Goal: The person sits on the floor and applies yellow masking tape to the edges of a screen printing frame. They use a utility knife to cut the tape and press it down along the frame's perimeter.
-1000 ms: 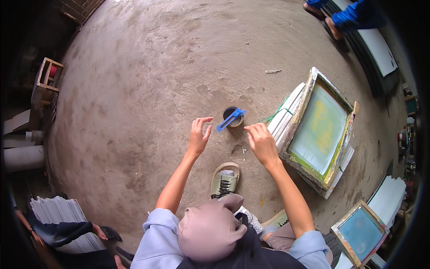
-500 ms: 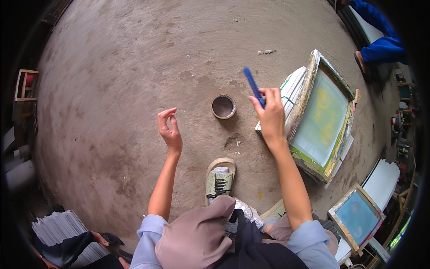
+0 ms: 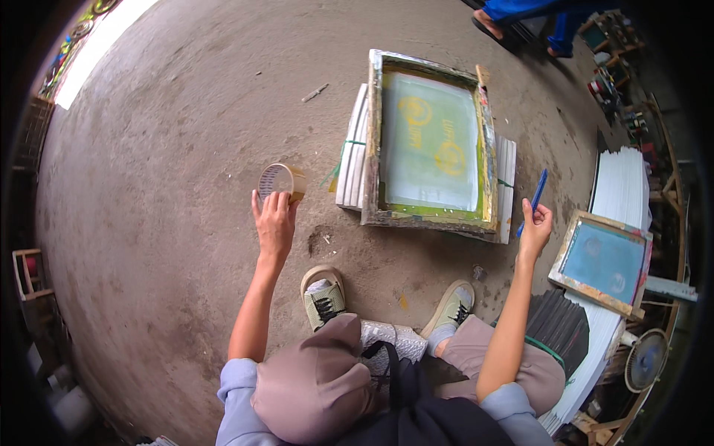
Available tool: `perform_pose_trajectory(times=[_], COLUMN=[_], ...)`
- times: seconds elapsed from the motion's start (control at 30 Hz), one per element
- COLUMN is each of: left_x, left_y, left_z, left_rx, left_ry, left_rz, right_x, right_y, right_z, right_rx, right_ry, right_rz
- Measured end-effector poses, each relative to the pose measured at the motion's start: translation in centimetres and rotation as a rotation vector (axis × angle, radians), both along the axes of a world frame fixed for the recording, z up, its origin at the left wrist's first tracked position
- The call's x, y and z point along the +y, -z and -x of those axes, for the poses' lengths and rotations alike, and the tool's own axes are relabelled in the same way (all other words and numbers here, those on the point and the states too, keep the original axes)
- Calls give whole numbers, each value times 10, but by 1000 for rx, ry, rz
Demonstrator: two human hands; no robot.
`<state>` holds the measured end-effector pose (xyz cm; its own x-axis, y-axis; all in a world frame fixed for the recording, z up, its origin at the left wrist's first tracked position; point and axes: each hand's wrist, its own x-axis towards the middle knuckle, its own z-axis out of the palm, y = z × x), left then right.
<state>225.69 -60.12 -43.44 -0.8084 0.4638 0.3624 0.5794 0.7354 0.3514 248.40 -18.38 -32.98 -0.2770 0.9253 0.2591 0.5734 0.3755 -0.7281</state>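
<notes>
Though they were empty, the left fingers (image 3: 280, 204) now hold tape (image 3: 297, 185).

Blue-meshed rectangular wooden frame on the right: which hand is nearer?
Right. The right hand, holding a slim blue tool, is just left of the blue-meshed wooden frame, apart from it; the left hand is far to its left, at the brown ring-shaped tape roll.

A wooden-framed screen (image 3: 431, 145) rests on white bundles (image 3: 351, 160), with a smaller blue screen (image 3: 604, 256) off to its right
</notes>
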Motion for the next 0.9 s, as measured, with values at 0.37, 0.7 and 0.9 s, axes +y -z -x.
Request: perform_pose_trajectory(times=[0.37,0.7,0.9], left_x=[87,158,154], left_y=[-155,-246,-328], left_z=[-17,-36,-87], left_rx=[-187,-1052,-1295], left_ry=[222,551,480], left_rz=[-363,-1028,-1309], right_x=[19,8,-90], right_y=[95,-132,-252], right_z=[-30,58,58], right_rx=[-250,238,230], right_ry=[19,-735,-1430], right_rz=[-50,325,598])
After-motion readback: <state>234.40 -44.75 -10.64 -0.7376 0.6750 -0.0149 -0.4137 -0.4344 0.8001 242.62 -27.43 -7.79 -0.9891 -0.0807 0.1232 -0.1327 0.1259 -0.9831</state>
